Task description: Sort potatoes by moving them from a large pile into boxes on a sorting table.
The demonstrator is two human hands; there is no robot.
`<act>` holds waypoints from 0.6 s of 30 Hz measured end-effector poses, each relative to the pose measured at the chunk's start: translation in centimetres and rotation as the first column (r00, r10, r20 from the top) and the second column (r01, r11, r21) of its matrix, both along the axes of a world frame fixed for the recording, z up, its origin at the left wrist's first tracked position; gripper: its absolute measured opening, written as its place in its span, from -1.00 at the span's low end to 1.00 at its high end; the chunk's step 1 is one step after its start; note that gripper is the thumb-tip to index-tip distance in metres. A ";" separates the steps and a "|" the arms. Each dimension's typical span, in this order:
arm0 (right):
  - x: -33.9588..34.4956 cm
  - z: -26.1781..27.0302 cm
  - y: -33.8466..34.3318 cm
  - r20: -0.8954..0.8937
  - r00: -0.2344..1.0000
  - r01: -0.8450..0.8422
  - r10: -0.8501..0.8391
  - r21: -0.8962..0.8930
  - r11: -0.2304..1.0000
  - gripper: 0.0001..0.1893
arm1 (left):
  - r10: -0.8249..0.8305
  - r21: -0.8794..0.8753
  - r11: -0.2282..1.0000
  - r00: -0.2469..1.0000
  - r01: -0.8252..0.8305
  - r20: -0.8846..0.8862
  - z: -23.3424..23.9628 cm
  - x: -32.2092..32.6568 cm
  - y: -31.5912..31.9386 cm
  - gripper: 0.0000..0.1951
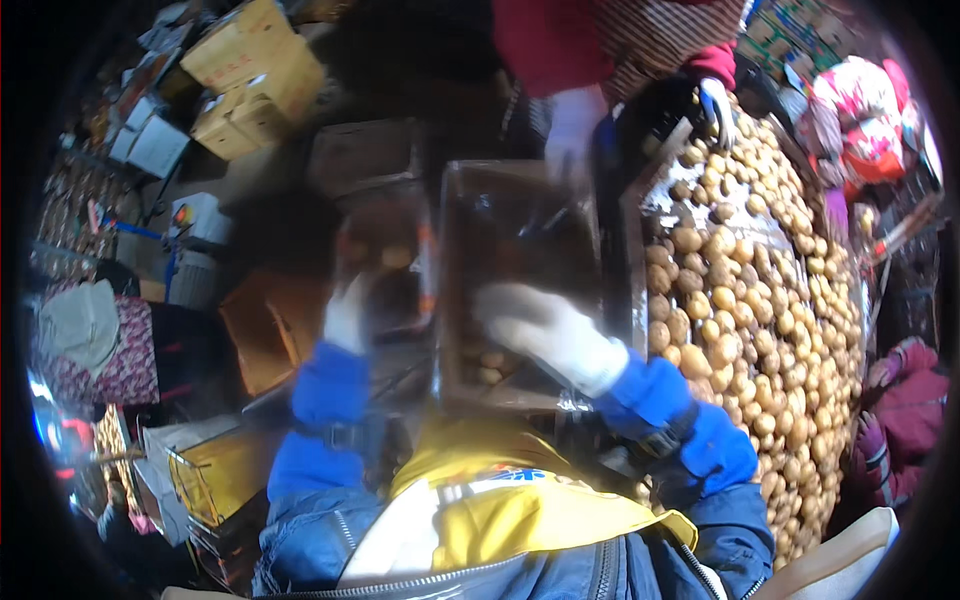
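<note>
My right hand [551,334], in a white glove, is over the near part of a plastic-lined box [517,169] in front of me; its fingers are blurred, so a hold on anything cannot be told. A few potatoes [493,367] lie in that box near its close end. My left hand [347,311], also gloved in white, is at the near left side of a smaller box [431,255] that holds a few potatoes [397,257]. Its fingers are blurred too. On the right, a long sorting table [639,277] bears a large heap of potatoes [724,300].
Across from me a co-worker [551,45] in red sleeves reaches gloved hands to the lined box and the heap. Other people [862,127] are beyond the table and at right [907,427]. Cardboard boxes [251,67] stand upper left; an open carton [266,330] is left of my left hand.
</note>
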State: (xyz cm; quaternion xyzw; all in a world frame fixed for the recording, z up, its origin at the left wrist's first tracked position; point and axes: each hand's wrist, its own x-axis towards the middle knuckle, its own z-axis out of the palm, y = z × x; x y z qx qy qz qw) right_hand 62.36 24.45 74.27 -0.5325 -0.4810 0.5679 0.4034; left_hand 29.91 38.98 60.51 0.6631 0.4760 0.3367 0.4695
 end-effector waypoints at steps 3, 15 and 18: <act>5.1 2.7 -8.0 0.204 0.953 0.221 -0.225 0.046 0.974 -0.45 | -0.187 0.337 0.883 0.903 0.327 -0.386 3.5 3.6 -4.3 -0.54; 11.4 -3.4 -26.1 0.981 0.193 0.440 0.019 -0.103 0.892 0.00 | -0.529 0.119 0.699 0.622 0.705 -0.577 4.7 20.9 -8.0 -0.53; 11.9 -2.6 -24.0 0.954 0.292 0.445 0.065 -0.196 0.874 0.05 | -0.347 0.025 0.637 0.315 0.770 -0.883 -0.6 24.9 -1.4 -0.38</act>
